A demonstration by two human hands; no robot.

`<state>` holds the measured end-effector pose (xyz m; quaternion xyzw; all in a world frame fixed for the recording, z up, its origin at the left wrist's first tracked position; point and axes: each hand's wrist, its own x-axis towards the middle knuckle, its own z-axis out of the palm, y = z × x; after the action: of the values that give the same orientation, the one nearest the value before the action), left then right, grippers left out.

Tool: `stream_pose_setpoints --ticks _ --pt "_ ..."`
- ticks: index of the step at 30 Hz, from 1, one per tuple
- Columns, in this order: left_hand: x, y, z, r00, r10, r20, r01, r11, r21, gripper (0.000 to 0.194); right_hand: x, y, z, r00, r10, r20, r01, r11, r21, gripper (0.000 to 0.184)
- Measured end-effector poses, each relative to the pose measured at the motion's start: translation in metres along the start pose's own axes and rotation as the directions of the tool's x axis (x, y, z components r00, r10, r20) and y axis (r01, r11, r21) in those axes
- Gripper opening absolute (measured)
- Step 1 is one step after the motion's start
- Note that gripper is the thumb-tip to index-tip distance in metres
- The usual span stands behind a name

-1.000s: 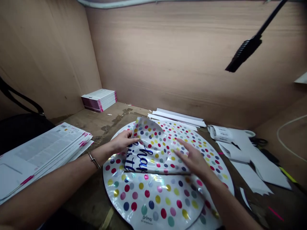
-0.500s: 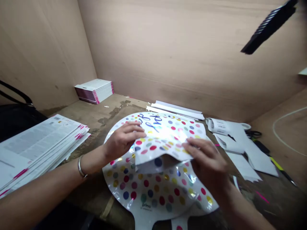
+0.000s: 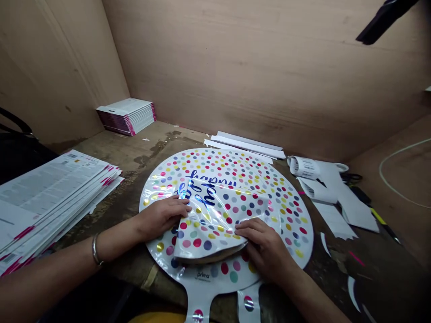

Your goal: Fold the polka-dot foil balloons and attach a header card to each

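Note:
A round, flat foil balloon point(image 3: 289, 193) with coloured dots lies on the table, its pale tail point(image 3: 198, 298) toward me. On top of it is a folded dotted foil balloon point(image 3: 215, 215) with blue lettering, its front edge slightly lifted and gaping. My left hand point(image 3: 161, 217), with a metal bangle at the wrist, rests at the fold's left edge, fingers stretched out flat on the foil. My right hand point(image 3: 264, 244) grips the fold's front right edge, fingertips on top and thumb hidden underneath. A second tail point(image 3: 248, 305) hangs down beside the first.
Printed cards point(image 3: 50, 197) are piled at left, and another card stack point(image 3: 126, 116) stands in the back corner. White strips point(image 3: 245, 146) lie along the back wall. At right are a label roll point(image 3: 305, 168), scissors point(image 3: 352, 178) and a yellow-black cutter point(image 3: 384, 224).
The folded foil has come down flatter onto the lower balloon. Both hands have lowered, the right one moving left and nearer to me. The view has shifted slightly.

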<state>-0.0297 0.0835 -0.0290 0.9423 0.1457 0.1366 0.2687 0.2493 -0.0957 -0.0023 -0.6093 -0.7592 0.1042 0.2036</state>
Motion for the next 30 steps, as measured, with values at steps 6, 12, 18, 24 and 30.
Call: stream_pose_setpoints --ticks 6,12,18,24,30 --pt "-0.001 -0.001 0.000 1.000 -0.015 -0.011 0.015 1.000 -0.020 0.024 -0.007 0.019 0.004 0.985 0.126 -0.115 -0.146 0.971 -0.192 0.046" --pt "0.000 0.000 0.001 0.999 -0.025 -0.025 0.024 0.999 -0.046 0.024 -0.017 0.016 -0.003 0.991 0.127 -0.051 -0.133 0.978 -0.159 0.053" --pt "-0.001 0.002 -0.001 0.998 -0.060 -0.019 0.057 0.991 -0.120 0.023 -0.007 0.003 -0.002 1.000 0.009 0.028 -0.010 1.000 0.029 0.043" --pt "-0.003 0.023 0.000 0.943 -0.328 -0.050 0.323 0.943 -0.078 0.016 0.008 0.005 -0.003 0.980 0.198 0.013 -0.196 0.955 0.222 0.027" --pt "0.011 0.040 0.010 0.796 -0.529 -0.293 0.562 0.827 0.035 0.023 0.024 0.002 -0.002 0.841 0.541 0.000 -0.526 0.817 0.238 0.032"
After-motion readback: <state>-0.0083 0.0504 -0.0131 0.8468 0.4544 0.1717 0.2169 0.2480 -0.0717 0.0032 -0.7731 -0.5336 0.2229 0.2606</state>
